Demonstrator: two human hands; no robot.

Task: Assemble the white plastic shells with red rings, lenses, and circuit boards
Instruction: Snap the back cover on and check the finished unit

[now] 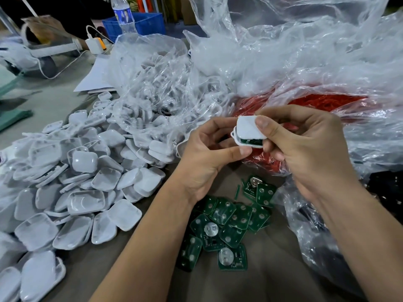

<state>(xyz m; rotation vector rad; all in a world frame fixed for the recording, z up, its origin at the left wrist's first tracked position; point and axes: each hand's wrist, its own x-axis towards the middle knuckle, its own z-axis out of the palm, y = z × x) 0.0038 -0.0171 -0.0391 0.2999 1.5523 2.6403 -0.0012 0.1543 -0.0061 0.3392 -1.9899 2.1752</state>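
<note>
Both hands hold one white shell assembly (247,130) above the table's middle. Its top half sits slightly ajar on the bottom half, and a green circuit board shows in the gap. My right hand (305,149) pinches it with the thumb on the top face and fingers underneath. My left hand (207,153) steadies its left side with thumb and fingertips. A big heap of white shells (82,184) lies to the left. Green circuit boards (226,223) are scattered on the table below my hands. Red rings (316,101) fill a clear bag behind my hands.
A clear bag of plastic parts (157,83) lies behind the shell heap. Crumpled plastic sheeting (305,51) covers the right and back. A water bottle (123,14), a blue crate (148,22), a white charger (94,44) and paper sheets (96,77) are at the back left.
</note>
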